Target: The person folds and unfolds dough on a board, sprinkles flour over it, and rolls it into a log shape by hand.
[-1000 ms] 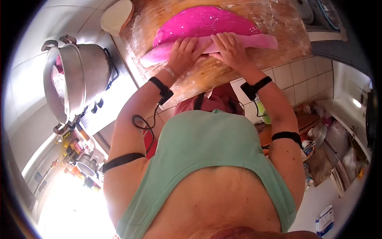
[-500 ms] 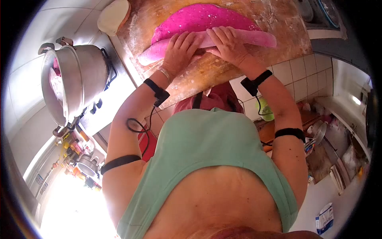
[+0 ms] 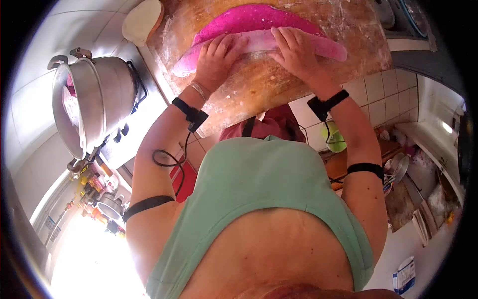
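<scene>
A large, round, silver-coloured metal pot [image 3: 94, 99] with dark handles stands at ten o'clock; a smaller grey metal pan [image 3: 108, 211] sits at eight. A light-green rounded object [image 3: 336, 137] shows at three, a blue-and-white packet [image 3: 405, 276] at four.

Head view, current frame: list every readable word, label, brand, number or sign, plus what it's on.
None can be read.
Blue-and-white pack, lower right: any print too blurred.
Jumbled small items at left: too small.
Bluish label-like patch, far left: too small to tell.
Pink roll and big pot: no lettering visible.
</scene>
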`<state>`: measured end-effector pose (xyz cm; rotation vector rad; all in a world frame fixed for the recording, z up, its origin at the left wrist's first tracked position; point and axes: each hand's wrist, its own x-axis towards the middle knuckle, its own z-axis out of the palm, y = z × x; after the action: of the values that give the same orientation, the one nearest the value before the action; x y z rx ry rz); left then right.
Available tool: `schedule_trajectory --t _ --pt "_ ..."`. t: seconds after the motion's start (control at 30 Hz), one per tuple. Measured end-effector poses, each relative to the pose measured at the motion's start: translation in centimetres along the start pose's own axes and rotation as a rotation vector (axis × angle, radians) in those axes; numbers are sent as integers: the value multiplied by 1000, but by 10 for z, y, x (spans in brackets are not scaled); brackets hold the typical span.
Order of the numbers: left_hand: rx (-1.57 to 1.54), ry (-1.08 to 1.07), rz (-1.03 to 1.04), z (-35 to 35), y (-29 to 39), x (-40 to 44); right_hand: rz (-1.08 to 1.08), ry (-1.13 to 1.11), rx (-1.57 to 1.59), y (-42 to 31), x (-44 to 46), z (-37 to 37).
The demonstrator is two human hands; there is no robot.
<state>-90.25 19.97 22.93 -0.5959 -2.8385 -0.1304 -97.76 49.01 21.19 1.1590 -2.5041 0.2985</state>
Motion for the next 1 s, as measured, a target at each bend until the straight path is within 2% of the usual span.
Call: schedule_trajectory --t 0.07,0.13,0.2,0.23,0.27,0.33,0.37,0.4,0.47,0.53,0.6,0.63,0.67,0.73,0.8,0.87,0.9,0.93,1.0 --pt "-28 84 106 4 1 -8 30 36 95 -5 -8 0" --pt "-5 49 104 4 -9 -4 -31 20 -43 10 -11 10" --pt "98 -188 42 -1 -27 11 -77 15 27 35 -1 21" --pt "3 -298 -16 0 -41 21 -120 14 91 48 8 23" --pt "4 -297 -18 10 -60 26 -122 15 92 59 14 24" --pt "-566 -318 -110 22 -89 35 -14 -208 95 73 25 20" --pt "-438 -76 -16 22 -91 34 -16 -204 93 72 27 18" --pt "-433 -72 -15 11 -81 35 10 -112 52 67 32 15" --pt "147 -136 -150 -9 -44 37 43 -16 8 48 39 9" --pt "100 -124 -84 5 -26 30 3 114 6 19 35 9" --pt "-9 140 170 12 -17 29 -31 77 0 11 26 11" --pt "2 148 190 12 -22 31 -70 50 -8 11 26 14" --pt "1 146 185 14 -28 33 -72 47 -5 17 27 15" --pt "185 -232 56 -1 -36 43 -96 -59 -55 35 27 22" --pt "185 -303 25 -4 -47 49 -120 -70 13 53 30 29" --pt "-29 -22 149 12 -77 40 -141 -81 75 67 33 26" --pt "-44 -122 100 11 -84 38 -155 -124 54 72 33 20" --pt "-45 -125 103 11 -90 40 -170 -165 32 73 35 16" --pt "-374 -64 141 6 -97 49 -141 -153 95 75 41 15"
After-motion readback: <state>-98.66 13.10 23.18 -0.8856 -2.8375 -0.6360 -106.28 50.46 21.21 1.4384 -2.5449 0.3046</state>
